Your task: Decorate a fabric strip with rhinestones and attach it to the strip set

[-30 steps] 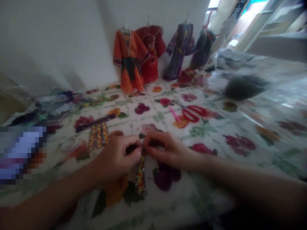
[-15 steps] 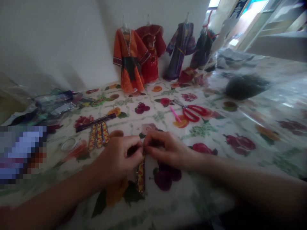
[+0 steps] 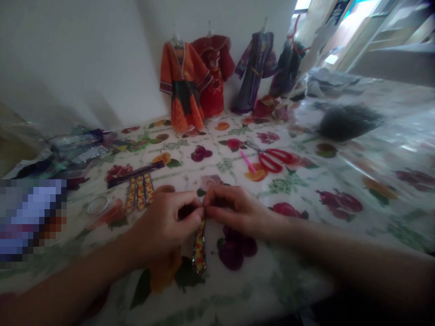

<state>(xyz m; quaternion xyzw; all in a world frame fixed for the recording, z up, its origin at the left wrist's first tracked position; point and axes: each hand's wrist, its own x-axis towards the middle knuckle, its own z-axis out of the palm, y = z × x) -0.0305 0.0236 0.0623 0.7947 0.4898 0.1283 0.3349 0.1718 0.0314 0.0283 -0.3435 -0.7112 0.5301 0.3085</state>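
Observation:
My left hand (image 3: 175,217) and my right hand (image 3: 233,208) meet over the table, both closed in a pinch. Between their fingertips they hold the top end of a narrow yellow-and-red patterned fabric strip (image 3: 199,249) with a dark, glittery edging. The strip hangs down toward me and ends in a point. Its pinched end is hidden by my fingers. Left of my left hand lie similar patterned strips (image 3: 140,192), side by side below a dark band (image 3: 136,174). A roll of clear tape (image 3: 98,206) rests beside them.
Red-handled scissors (image 3: 275,159) and a pink pen-like stick (image 3: 248,162) lie beyond my right hand. Small garments, among them an orange dress (image 3: 183,86), stand along the wall. Plastic-wrapped fabrics (image 3: 76,145) are heaped at left. A dark hairy bundle (image 3: 350,121) lies at right.
The strip's lower end has shifted and twisted slightly, with its edging catching more light. Both hands stay nearly in place, still pinching its top.

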